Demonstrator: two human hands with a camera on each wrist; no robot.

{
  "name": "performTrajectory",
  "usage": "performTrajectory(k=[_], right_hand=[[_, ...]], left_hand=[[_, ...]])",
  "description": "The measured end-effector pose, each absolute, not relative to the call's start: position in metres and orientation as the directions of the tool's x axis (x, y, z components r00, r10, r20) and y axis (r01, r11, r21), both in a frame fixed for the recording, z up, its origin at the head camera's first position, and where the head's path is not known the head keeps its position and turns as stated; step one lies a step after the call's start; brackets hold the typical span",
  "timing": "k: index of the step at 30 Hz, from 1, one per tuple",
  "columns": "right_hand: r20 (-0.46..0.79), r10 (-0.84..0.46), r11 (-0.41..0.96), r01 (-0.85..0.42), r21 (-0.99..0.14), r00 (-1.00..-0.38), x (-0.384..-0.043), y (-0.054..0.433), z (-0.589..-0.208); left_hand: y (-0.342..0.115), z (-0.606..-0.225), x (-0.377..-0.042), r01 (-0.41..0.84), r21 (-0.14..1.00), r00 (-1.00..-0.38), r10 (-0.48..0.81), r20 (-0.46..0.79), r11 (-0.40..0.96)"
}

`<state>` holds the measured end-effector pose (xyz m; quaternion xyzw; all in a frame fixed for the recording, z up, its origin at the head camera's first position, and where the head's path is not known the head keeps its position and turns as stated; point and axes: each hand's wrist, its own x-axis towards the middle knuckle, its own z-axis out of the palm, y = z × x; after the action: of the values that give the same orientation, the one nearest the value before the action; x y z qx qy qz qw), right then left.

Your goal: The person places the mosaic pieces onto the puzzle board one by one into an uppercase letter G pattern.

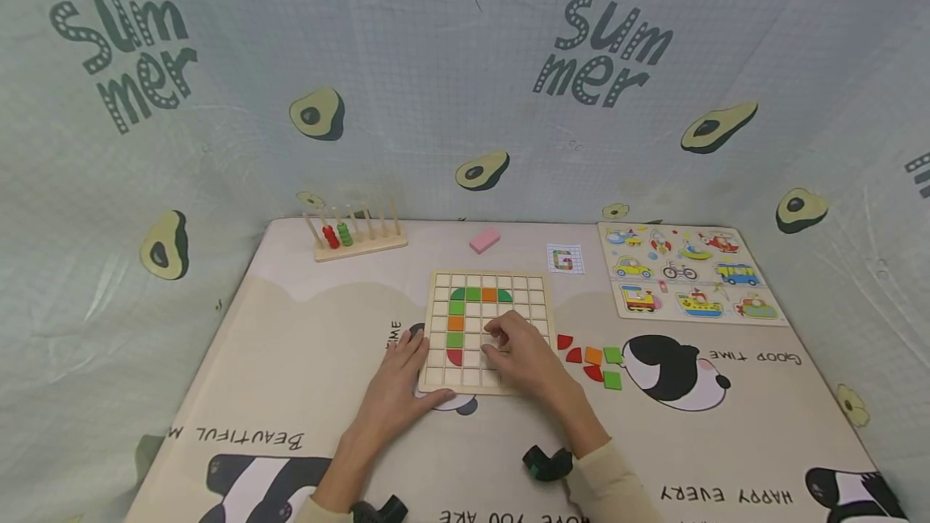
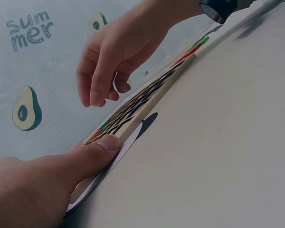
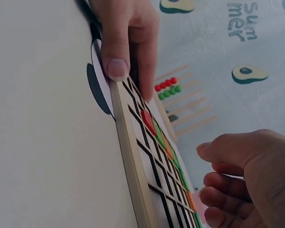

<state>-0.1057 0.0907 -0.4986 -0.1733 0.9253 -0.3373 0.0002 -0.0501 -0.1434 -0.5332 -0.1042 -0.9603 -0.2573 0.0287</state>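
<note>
Board [image 1: 474, 322] bears eight tiles [image 1: 473, 294]; left hand [image 1: 400, 382] spread against it; right hand [image 1: 525, 355] loosely curled.

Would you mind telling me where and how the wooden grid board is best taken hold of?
I'd hold the wooden grid board by its left and right borders, coming from each side: it lies flat, coloured tiles set inside.

We're in a curtained play corner, by the looks: avocado-print curtain [image 1: 407, 63] beyond left hand [image 1: 395, 378] and right hand [image 1: 525, 355], cartoon mat [image 1: 291, 361] beneath, bead rack [image 1: 363, 248] out past the left, puzzle [image 1: 680, 273] past the right!
</note>
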Motion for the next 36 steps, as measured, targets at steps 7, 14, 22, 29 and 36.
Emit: performTrajectory(k=[7, 14, 22, 29, 36], right_hand=[[0.131, -0.301, 0.714, -0.314, -0.626, -0.945, -0.110, 0.108, -0.499], [0.172, -0.303, 0.699, -0.341, -0.628, -0.937, -0.113, 0.129, -0.501], [0.207, -0.250, 0.723, -0.324, -0.609, -0.946, -0.111, 0.155, -0.501], [0.188, -0.210, 0.758, -0.281, -0.588, -0.959, -0.109, 0.176, -0.504], [0.215, -0.181, 0.757, -0.275, -0.593, -0.960, -0.107, 0.196, -0.507]], left_hand=[[-0.143, -0.533, -0.050, 0.207, 0.492, -0.978, 0.182, 0.099, 0.846], [-0.143, -0.532, -0.052, 0.209, 0.494, -0.978, 0.185, 0.098, 0.844], [-0.143, -0.533, -0.052, 0.209, 0.498, -0.978, 0.185, 0.097, 0.842], [-0.143, -0.533, -0.051, 0.215, 0.496, -0.977, 0.186, 0.108, 0.841], [-0.143, -0.534, -0.050, 0.219, 0.489, -0.976, 0.188, 0.112, 0.845]])
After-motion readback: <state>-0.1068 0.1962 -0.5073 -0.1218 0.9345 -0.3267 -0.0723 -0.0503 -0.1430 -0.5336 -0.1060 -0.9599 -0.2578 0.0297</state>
